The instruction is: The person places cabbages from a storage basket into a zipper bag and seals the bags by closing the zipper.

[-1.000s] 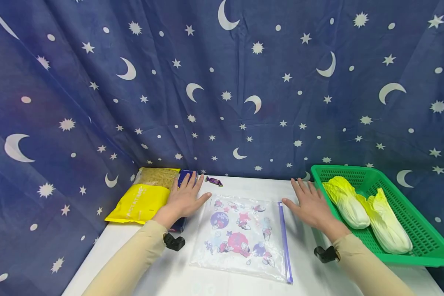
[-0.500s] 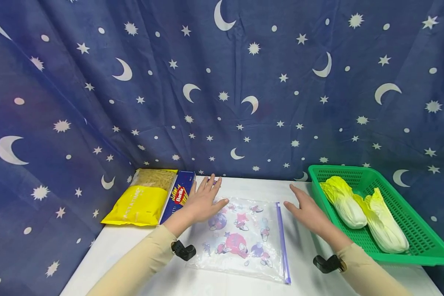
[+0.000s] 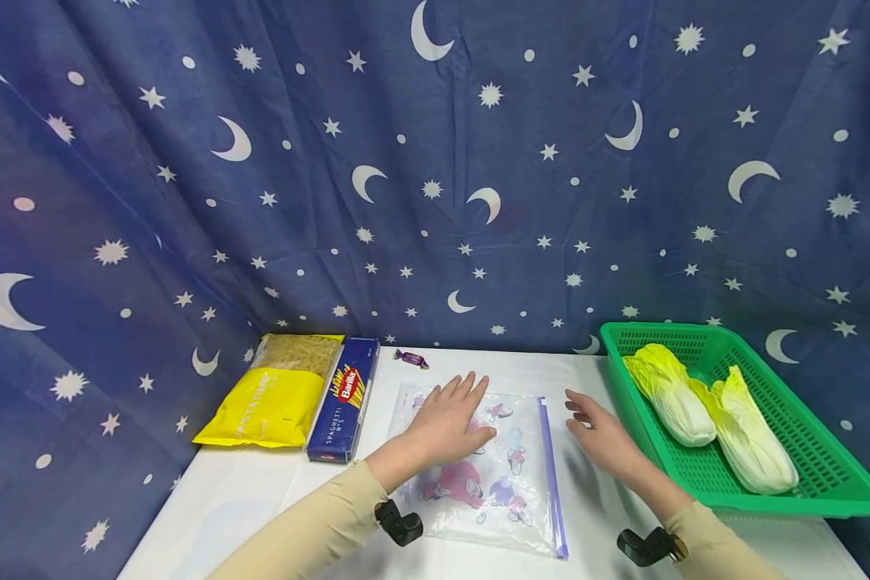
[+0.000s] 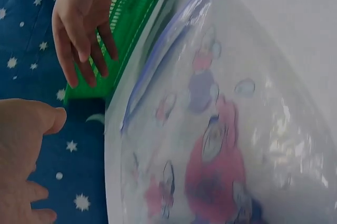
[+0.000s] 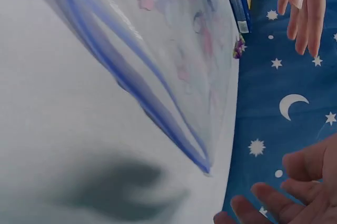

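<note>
Dark blue curtain (image 3: 478,161) printed with white moons and stars encloses rear and sides. White tabletop (image 3: 246,499) below, evenly lit.

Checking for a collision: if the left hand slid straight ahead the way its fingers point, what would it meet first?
The left hand points up-right over the zip bag. Past the bag's far edge lies bare table, then probably the starry curtain; depth is unclear.

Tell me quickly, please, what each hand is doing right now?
Left hand: open, flat on the zip bag.
Right hand: open, holding nothing, beside the bag's blue zip edge.
</note>
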Action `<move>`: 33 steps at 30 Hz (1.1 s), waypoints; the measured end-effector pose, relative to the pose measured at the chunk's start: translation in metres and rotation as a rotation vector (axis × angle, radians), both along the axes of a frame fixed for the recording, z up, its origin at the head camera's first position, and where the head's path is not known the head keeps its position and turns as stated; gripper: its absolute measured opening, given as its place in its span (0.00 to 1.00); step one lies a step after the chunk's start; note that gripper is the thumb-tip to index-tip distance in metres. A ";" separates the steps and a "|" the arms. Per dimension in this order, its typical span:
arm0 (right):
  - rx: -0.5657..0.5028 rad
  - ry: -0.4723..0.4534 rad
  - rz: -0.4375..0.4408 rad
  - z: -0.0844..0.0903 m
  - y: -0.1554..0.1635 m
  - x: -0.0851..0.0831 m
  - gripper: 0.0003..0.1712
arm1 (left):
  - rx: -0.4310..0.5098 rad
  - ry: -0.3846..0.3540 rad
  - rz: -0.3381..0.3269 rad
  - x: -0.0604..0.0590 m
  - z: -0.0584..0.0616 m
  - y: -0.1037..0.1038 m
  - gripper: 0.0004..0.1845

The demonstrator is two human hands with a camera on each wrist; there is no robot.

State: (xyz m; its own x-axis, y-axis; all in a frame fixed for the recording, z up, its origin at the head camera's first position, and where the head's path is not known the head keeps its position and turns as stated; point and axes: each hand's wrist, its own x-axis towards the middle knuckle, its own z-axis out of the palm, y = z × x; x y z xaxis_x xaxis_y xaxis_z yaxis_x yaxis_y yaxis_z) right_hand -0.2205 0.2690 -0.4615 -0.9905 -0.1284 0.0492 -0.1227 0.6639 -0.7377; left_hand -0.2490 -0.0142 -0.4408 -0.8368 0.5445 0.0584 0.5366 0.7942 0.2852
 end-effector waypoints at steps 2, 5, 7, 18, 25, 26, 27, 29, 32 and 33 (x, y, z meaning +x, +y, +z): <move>-0.017 -0.019 -0.013 -0.005 0.002 0.002 0.29 | -0.001 -0.012 -0.002 0.004 -0.002 0.010 0.43; -0.051 -0.051 -0.032 -0.010 0.003 0.005 0.28 | 0.012 -0.026 0.002 0.010 -0.005 0.023 0.42; -0.060 -0.070 -0.052 -0.013 0.004 0.007 0.28 | 0.013 -0.042 0.009 0.014 -0.008 0.032 0.41; -0.124 -0.144 -0.122 -0.028 0.005 0.014 0.28 | -0.034 -0.048 0.052 0.025 -0.023 0.074 0.40; -0.173 -0.179 -0.152 -0.035 0.008 0.017 0.27 | -0.066 -0.067 0.100 0.028 -0.034 0.091 0.41; -0.181 -0.181 -0.152 -0.036 0.008 0.018 0.27 | -0.071 -0.061 0.110 0.028 -0.035 0.093 0.41; -0.191 -0.183 -0.155 -0.036 0.008 0.018 0.26 | -0.076 -0.055 0.119 0.028 -0.036 0.096 0.41; -0.203 -0.182 -0.160 -0.037 0.009 0.018 0.26 | -0.092 -0.040 0.134 0.028 -0.039 0.101 0.42; -0.205 -0.185 -0.162 -0.038 0.009 0.019 0.26 | -0.118 -0.025 0.152 0.030 -0.042 0.107 0.44; -0.207 -0.189 -0.168 -0.038 0.009 0.019 0.26 | -0.130 -0.022 0.157 0.030 -0.043 0.110 0.45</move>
State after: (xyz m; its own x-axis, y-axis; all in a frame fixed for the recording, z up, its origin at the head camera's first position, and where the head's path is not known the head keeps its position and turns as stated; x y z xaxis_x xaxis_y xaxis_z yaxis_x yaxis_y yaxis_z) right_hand -0.2013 0.2777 -0.4996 -0.9911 0.0307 -0.1294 0.1275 0.4970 -0.8583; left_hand -0.2188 0.0954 -0.4840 -0.9121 0.4093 -0.0235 0.3984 0.8984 0.1849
